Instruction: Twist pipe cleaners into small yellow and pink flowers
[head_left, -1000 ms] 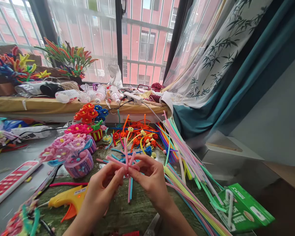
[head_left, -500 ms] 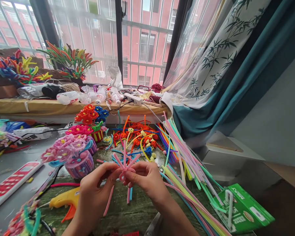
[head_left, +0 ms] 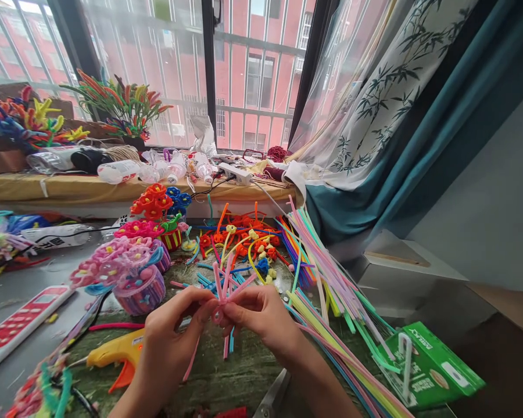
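Both hands meet low in the middle of the view over a green mat [head_left: 226, 377]. My left hand [head_left: 169, 342] and my right hand [head_left: 261, 319] pinch the same bundle of pink pipe cleaners [head_left: 225, 290] at its twisted middle. Several pink ends fan upward from the pinch; other ends hang down toward the mat, one of them blue. Fingers of both hands are closed round the twist.
A yellow glue gun [head_left: 117, 357] lies left of my left wrist. Pipe-cleaner flower pots [head_left: 137, 278] stand at the left, loose pastel pipe cleaners [head_left: 331, 302] fan out at the right, a green box [head_left: 431, 363] sits lower right, and scissors [head_left: 272, 397] are at the bottom.
The hands have drawn closer together on the pink bundle. Its upper ends now stand more upright and bunched, and a long pink end has swung down below the left hand.
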`<state>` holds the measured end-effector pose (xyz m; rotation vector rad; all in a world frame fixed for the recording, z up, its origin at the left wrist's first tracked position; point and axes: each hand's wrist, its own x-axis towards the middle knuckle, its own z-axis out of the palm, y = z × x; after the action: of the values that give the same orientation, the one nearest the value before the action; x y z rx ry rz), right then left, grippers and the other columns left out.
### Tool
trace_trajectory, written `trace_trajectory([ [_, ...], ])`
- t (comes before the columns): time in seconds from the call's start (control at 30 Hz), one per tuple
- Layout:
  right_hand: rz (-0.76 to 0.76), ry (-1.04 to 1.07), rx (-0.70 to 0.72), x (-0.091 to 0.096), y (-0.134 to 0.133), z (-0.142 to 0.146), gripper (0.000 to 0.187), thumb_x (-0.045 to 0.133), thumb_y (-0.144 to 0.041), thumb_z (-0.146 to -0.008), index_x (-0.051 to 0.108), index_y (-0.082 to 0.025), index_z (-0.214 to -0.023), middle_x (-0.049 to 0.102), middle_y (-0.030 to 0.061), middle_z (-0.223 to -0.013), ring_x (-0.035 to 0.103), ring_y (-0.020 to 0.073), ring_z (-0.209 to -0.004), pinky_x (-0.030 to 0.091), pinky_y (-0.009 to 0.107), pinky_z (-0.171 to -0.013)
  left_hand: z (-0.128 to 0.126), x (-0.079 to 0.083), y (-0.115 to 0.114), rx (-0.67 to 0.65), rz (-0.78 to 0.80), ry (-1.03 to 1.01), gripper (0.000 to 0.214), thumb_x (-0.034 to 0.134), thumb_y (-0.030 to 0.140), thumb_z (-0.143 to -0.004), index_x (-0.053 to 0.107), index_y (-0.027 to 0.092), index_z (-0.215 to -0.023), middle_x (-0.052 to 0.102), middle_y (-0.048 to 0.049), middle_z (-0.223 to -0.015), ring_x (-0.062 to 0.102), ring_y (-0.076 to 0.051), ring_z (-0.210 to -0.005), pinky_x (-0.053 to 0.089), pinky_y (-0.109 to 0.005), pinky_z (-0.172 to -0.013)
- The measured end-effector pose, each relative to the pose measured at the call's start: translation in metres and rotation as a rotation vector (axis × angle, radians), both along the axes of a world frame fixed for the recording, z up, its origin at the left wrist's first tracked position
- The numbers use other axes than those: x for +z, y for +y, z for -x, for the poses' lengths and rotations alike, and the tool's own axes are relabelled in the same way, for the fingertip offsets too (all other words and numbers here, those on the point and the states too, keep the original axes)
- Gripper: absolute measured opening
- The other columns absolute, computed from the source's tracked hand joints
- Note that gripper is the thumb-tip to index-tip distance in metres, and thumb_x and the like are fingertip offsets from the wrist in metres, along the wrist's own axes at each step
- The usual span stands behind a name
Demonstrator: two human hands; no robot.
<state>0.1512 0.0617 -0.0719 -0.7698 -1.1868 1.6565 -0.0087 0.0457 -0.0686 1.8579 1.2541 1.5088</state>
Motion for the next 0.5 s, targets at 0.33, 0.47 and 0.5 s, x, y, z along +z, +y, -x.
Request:
trace_trajectory([
  [0.33,-0.299,-0.209,-0.230,-0.0012,0.0051,-0.0055,0.037,0.066,-0.051,-0.079,0.074,-0.016,-0.084,0.072,0.0064,-0.081,0.065,0.0177,-0.074,0.050,0.026,-0.070,0.0002,0.0034,-0.0003,-0.079,0.433,-0.423,0.031,0.073,0.046,-0.073,0.066,0.016,-0.074,0.052,0.0047,-0.056,0.041,-0.007,-0.049,0.034,-0.014,-0.044],
  [0.47,-0.340,-0.260,-0.147,-0.0002,0.0023,-0.0033,0.035,0.071,-0.050,-0.075,0.076,-0.017,-0.082,0.073,0.0065,-0.084,0.065,0.0208,-0.082,0.049,0.030,-0.077,-0.0043,0.0020,0.0011,-0.128,0.564,-0.638,0.036,0.081,0.046,-0.062,0.066,0.015,-0.072,0.049,0.0062,-0.055,0.036,-0.005,-0.046,0.028,-0.012,-0.040],
  [0.5,-0.298,-0.229,-0.092,0.0001,0.0013,-0.0024,0.036,0.071,-0.051,-0.074,0.076,-0.016,-0.081,0.073,0.0063,-0.083,0.065,0.0210,-0.081,0.049,0.030,-0.077,-0.0050,0.0014,0.0016,-0.129,0.591,-0.675,0.039,0.085,0.045,-0.056,0.066,0.015,-0.071,0.050,0.0060,-0.055,0.037,-0.005,-0.046,0.029,-0.012,-0.040],
])
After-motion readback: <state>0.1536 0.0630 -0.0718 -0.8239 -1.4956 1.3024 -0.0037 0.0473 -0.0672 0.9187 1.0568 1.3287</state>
